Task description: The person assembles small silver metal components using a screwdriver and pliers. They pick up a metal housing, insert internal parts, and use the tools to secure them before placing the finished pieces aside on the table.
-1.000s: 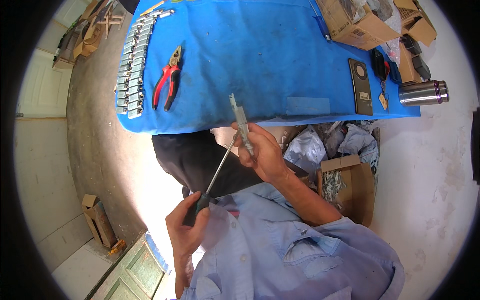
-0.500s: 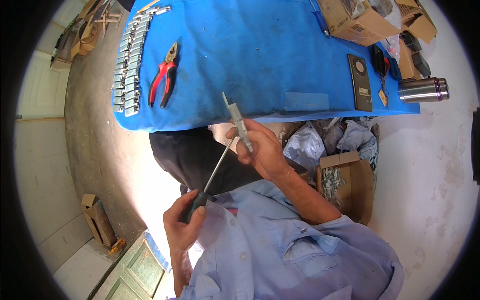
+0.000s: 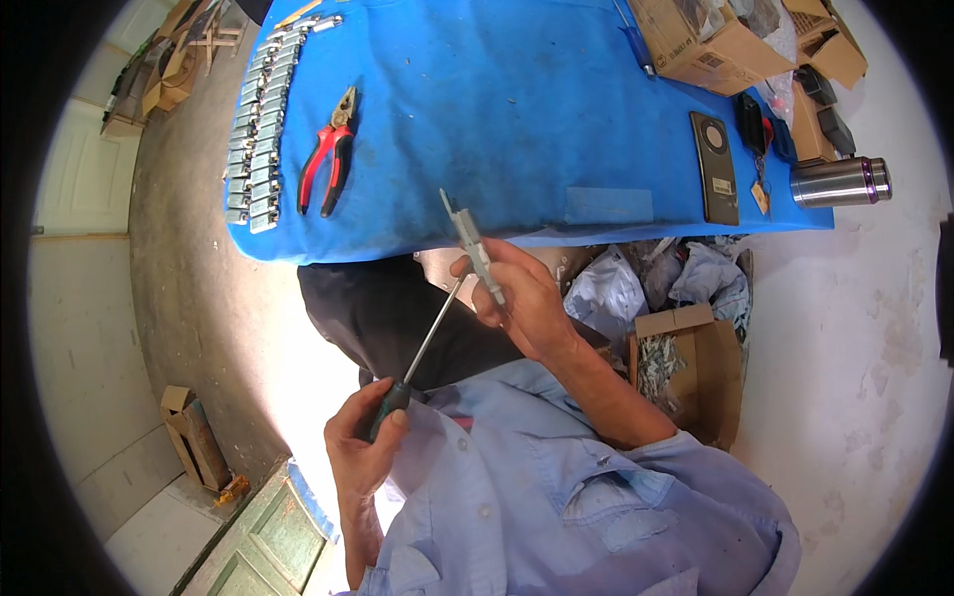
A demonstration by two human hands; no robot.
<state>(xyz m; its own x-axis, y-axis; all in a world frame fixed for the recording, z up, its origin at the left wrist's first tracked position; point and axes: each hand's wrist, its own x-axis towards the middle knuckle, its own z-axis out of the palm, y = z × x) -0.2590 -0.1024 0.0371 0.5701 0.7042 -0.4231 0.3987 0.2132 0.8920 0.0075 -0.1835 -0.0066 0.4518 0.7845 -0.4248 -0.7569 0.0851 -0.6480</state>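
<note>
I sat in a pale blue shirt (image 3: pixel 497 447), my left grip (image 3: pixel 360 449) closest to me, its fingers wrapped round the dark handle of a screwdriver (image 3: pixel 422 351). The shaft slanted up and rightward over my dark trousers (image 3: pixel 363 313) to my right grip (image 3: pixel 519 298), which pinched a grey metal part (image 3: pixel 472 243) between thumb and fingers, just short of the table's near edge. The part tilted, its thin end up and leftward; whether the screwdriver's tip touched it, I could not tell. Right of my lap an open box (image 3: pixel 717 382) held metal bits (image 3: pixel 659 370), with plastic bags (image 3: pixel 608 293) just beyond. On the blue-covered table (image 3: pixel 497 139) a clear strip (image 3: pixel 608 206) lay near the edge, and to its right a phone (image 3: pixel 715 169), then keys (image 3: pixel 760 197) and a steel flask (image 3: pixel 840 183). Red-and-black pliers (image 3: pixel 337 131) lay on the left, jaws pointing away from me, beside two rows of metal pieces (image 3: pixel 268 129). Farther off, at the right, stood a carton (image 3: pixel 701 48).
</note>
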